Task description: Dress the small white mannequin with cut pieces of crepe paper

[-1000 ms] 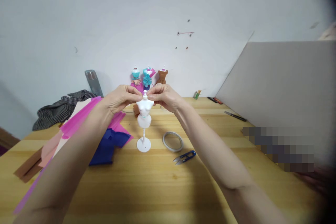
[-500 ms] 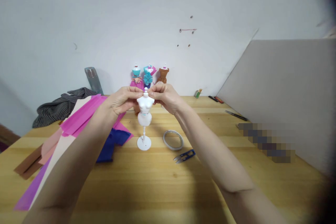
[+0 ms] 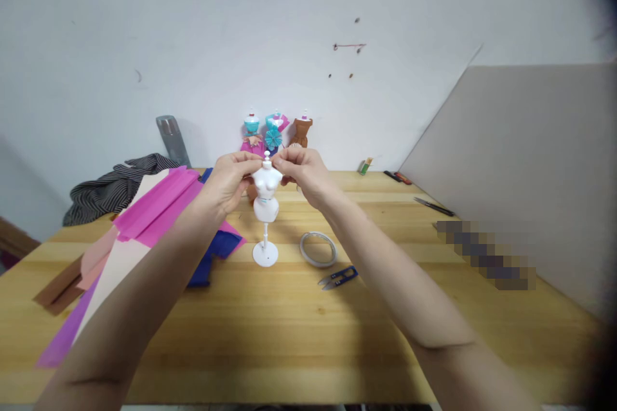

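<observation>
A small white dress form (image 3: 266, 187) stands upright on its round base in the middle of the table. My left hand (image 3: 230, 178) pinches at its neck and shoulder on the left side. On the other side, my right hand (image 3: 308, 173) is closed in the same way, thumb and index finger by the neck. Whether a thin piece lies between the fingertips cannot be made out. A light-blue mark shows at the form's waist. To the right of the base lie a white tape roll (image 3: 304, 255) and blue thread snips (image 3: 344, 275).
Pink sheets (image 3: 159, 202), blue material (image 3: 224, 245) and striped cloth (image 3: 110, 189) spread over the left. A grey bottle (image 3: 172, 140) leans near the wall. Dressed forms in teal (image 3: 251, 126) and brown (image 3: 303, 129) stand behind. A dark pointed tool (image 3: 436, 207) lies right.
The view has tilted slightly downward, so most things sit a little higher in the picture. Both hands stay at the dress form's neck and shoulders, with only small finger shifts.
</observation>
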A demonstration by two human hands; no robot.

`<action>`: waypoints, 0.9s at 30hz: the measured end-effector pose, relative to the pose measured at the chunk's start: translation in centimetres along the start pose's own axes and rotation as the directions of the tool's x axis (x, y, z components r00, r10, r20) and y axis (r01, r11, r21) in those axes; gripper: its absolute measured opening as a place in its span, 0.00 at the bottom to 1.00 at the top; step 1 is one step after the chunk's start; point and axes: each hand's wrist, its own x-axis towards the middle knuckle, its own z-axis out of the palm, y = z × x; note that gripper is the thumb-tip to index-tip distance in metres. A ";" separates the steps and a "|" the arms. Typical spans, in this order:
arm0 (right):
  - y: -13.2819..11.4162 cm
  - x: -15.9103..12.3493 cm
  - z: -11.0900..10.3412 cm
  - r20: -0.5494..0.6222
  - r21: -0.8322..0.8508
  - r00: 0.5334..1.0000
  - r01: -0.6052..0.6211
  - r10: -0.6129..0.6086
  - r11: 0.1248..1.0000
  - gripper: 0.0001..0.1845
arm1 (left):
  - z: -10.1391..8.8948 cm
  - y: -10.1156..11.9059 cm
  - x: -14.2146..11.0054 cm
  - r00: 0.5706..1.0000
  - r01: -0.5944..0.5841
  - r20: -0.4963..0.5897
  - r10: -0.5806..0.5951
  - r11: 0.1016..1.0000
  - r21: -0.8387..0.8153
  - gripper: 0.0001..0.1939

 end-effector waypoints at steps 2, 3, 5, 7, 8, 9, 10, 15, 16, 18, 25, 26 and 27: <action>0.0 -0.1 -0.1 0.006 -0.032 1.000 0.030 -0.030 0.999 0.10 | -0.2 -0.2 -0.2 1.000 -0.010 -0.004 0.010 1.000 -0.015 0.07; 0.0 -0.1 -0.1 0.014 -0.049 0.999 0.039 -0.039 0.998 0.10 | -0.3 -0.2 -0.2 1.000 -0.018 -0.003 0.018 1.000 -0.017 0.07; 0.0 -0.2 -0.3 0.034 -0.078 0.998 0.055 -0.053 0.995 0.11 | -0.3 -0.5 -0.3 0.999 -0.039 0.008 0.039 0.999 -0.019 0.07; -0.1 -0.3 -0.4 0.047 -0.095 0.996 0.077 -0.073 0.992 0.10 | -0.3 -0.7 -0.5 0.998 -0.055 0.031 0.056 0.998 -0.027 0.07; -0.2 -0.3 -0.5 0.048 -0.101 0.995 0.090 -0.086 0.991 0.10 | -0.3 -0.9 -0.5 0.997 -0.060 0.041 0.062 0.998 -0.035 0.06; -0.2 -0.4 -0.6 0.047 -0.106 0.994 0.101 -0.096 0.989 0.10 | -0.2 -1.0 -0.6 0.997 -0.062 0.047 0.064 0.997 -0.044 0.06; -0.2 -0.4 -0.6 0.045 -0.112 0.994 0.108 -0.103 0.988 0.09 | -0.2 -1.0 -0.6 0.997 -0.059 0.048 0.061 0.997 -0.050 0.06; -0.2 -0.5 -0.7 0.035 -0.147 0.994 0.108 -0.104 0.983 0.09 | -0.4 -0.8 -0.5 1.000 -0.028 0.013 0.028 1.000 -0.001 0.07; -0.2 -0.5 -0.7 0.035 -0.145 0.994 0.106 -0.102 0.984 0.09 | -0.6 -0.6 -0.4 1.000 -0.024 0.015 0.023 1.000 0.015 0.09; -0.2 -0.5 -0.6 0.037 -0.129 0.994 0.103 -0.099 0.986 0.09 | -1.3 -0.4 -0.2 0.999 -0.030 0.013 0.030 0.999 0.028 0.12; 0.3 -0.5 -0.6 0.014 -0.053 0.998 0.059 -0.059 0.997 0.09 | -4.7 -1.0 1.2 0.984 -0.039 -0.169 0.047 0.998 0.052 0.15; 0.5 -0.5 -0.7 0.006 -0.040 0.999 0.044 -0.044 0.998 0.09 | -5.2 -1.3 1.5 0.981 -0.023 -0.189 0.035 0.998 0.066 0.15; 0.6 -0.4 -0.8 0.000 -0.027 1.000 0.027 -0.027 0.999 0.09 | -5.8 -1.5 1.7 0.979 -0.005 -0.204 0.021 0.997 0.081 0.16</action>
